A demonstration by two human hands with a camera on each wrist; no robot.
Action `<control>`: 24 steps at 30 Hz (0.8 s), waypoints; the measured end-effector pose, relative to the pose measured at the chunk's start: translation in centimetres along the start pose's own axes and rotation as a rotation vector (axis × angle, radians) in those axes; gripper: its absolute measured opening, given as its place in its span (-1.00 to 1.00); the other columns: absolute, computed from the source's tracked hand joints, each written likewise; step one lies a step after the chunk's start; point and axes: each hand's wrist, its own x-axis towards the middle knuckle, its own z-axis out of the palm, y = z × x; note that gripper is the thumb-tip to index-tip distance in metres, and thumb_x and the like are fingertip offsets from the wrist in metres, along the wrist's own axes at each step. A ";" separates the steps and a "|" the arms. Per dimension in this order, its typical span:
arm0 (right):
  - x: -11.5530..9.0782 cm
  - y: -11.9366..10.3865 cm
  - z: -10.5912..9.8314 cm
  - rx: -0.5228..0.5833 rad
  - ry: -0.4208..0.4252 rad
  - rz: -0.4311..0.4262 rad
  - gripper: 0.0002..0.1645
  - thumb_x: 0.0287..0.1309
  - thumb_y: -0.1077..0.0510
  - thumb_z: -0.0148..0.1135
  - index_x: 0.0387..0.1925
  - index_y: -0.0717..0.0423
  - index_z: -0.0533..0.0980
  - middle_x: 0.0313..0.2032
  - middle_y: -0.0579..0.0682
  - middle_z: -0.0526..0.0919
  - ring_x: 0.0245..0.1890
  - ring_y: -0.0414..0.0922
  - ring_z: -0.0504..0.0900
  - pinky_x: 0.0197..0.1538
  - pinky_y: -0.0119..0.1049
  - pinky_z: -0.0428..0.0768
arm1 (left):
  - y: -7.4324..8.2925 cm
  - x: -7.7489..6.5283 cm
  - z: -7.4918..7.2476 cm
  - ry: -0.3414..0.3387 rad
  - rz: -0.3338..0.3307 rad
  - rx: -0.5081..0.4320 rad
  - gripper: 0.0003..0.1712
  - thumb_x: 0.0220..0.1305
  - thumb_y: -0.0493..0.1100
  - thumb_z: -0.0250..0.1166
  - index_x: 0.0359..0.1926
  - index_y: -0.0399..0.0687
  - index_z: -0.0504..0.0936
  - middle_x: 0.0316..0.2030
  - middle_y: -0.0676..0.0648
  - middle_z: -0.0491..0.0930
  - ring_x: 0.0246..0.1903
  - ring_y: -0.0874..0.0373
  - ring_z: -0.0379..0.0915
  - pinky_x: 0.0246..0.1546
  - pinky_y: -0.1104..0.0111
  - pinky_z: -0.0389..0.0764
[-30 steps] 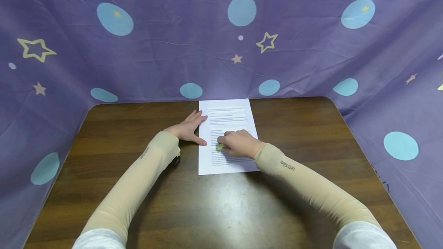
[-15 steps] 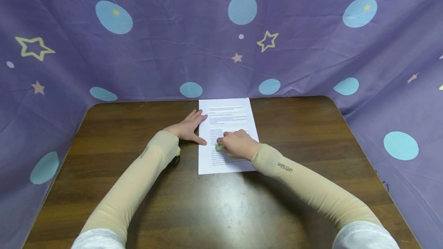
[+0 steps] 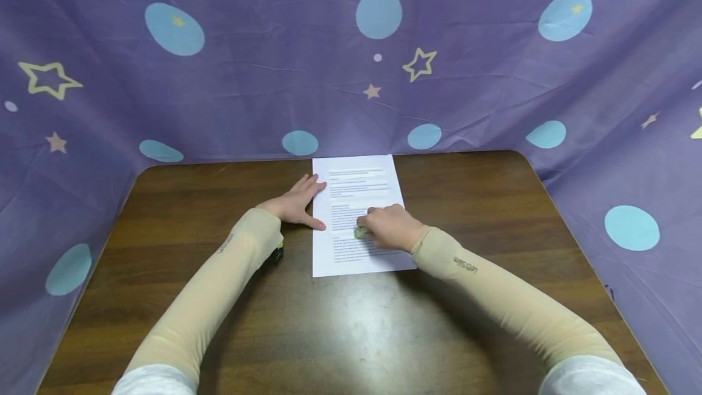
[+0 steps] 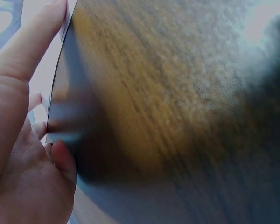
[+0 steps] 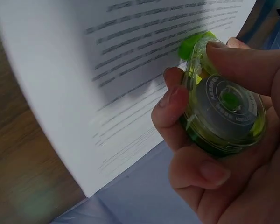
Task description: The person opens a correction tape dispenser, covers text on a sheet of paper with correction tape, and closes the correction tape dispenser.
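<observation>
A printed sheet of paper [image 3: 322,255] lies on the table against its far edge. In the head view my left hand [image 3: 296,205] has its fingers spread, with thumb and fingertips resting on the sheet's left margin. My right hand [image 3: 393,227] grips a see-through green correction tape dispenser [image 5: 228,107] over the lower half of the printed text. Its round reel and green hub show in the right wrist view, with the thumb on top and curled fingers beneath. The dispenser's green tip [image 5: 191,45] is at the lines of text; whether it touches the paper is hard to tell.
The brown wooden table [image 3: 340,322] has a purple cloth [image 3: 247,60] with stars and blue dots hanging behind it and at both sides. Beige sleeves [image 3: 225,273] cover both forearms. A small black object [image 3: 276,253] shows under the left wrist.
My right hand has moved right across the sheet with the correction tape dispenser, after a slight shift left. My left hand stays at the paper's left margin. The head view has shifted slightly.
</observation>
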 end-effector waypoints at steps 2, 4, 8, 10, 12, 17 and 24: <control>-0.4 0.4 0.0 0.003 -0.002 0.006 -0.95 0.07 0.12 0.29 -0.40 -0.09 0.55 -0.51 -0.13 0.51 -0.56 -0.22 0.46 -0.54 -0.18 0.49 | 0.0 0.0 0.0 -0.001 -0.004 0.006 0.28 -0.10 0.27 0.43 0.46 -0.12 -0.10 0.46 -0.22 -0.37 0.42 -0.15 -0.56 0.34 -0.07 -0.22; -0.8 0.8 0.1 0.010 -0.002 0.013 -0.95 0.06 0.13 0.29 -0.40 -0.09 0.55 -0.51 -0.12 0.51 -0.56 -0.22 0.46 -0.55 -0.19 0.48 | 0.1 0.0 0.0 0.001 -0.003 0.006 0.29 -0.11 0.27 0.44 0.46 -0.13 -0.10 0.46 -0.23 -0.37 0.42 -0.16 -0.56 0.34 -0.07 -0.23; -1.5 1.5 0.1 0.014 0.007 0.023 -0.94 0.07 0.13 0.29 -0.40 -0.09 0.55 -0.52 -0.12 0.49 -0.58 -0.24 0.42 -0.59 -0.23 0.44 | 0.0 0.0 0.1 0.006 0.001 0.004 0.28 -0.10 0.24 0.45 0.46 -0.14 -0.10 0.45 -0.24 -0.37 0.42 -0.16 -0.56 0.34 -0.07 -0.22; -1.9 1.8 0.1 0.019 0.011 0.023 -0.94 0.07 0.14 0.29 -0.41 -0.08 0.54 -0.53 -0.12 0.48 -0.60 -0.24 0.40 -0.61 -0.25 0.42 | -0.1 0.1 0.2 0.008 0.003 0.007 0.28 -0.09 0.24 0.45 0.46 -0.15 -0.10 0.45 -0.25 -0.37 0.41 -0.18 -0.55 0.34 -0.07 -0.23; -2.2 2.1 0.1 0.020 0.010 0.026 -0.93 0.07 0.15 0.29 -0.41 -0.08 0.54 -0.53 -0.12 0.48 -0.61 -0.23 0.38 -0.63 -0.26 0.40 | -0.1 0.1 0.2 0.010 0.004 0.012 0.28 -0.09 0.24 0.44 0.46 -0.15 -0.10 0.45 -0.26 -0.36 0.41 -0.19 -0.54 0.34 -0.07 -0.23; -3.0 2.8 0.1 0.022 0.010 0.039 -0.92 0.05 0.17 0.30 -0.42 -0.07 0.54 -0.55 -0.12 0.45 -0.63 -0.22 0.37 -0.63 -0.25 0.37 | 0.1 0.1 0.1 0.008 0.000 0.011 0.29 -0.11 0.26 0.44 0.46 -0.13 -0.09 0.45 -0.24 -0.35 0.42 -0.17 -0.54 0.34 -0.06 -0.21; -4.1 3.8 0.0 0.025 0.006 0.069 -0.89 0.02 0.21 0.30 -0.38 -0.07 0.56 -0.55 -0.10 0.46 -0.63 -0.19 0.39 -0.67 -0.24 0.35 | -0.5 0.4 0.4 -0.003 0.000 0.005 0.31 -0.12 0.31 0.42 0.47 -0.09 -0.13 0.46 -0.21 -0.40 0.41 -0.13 -0.61 0.34 -0.07 -0.22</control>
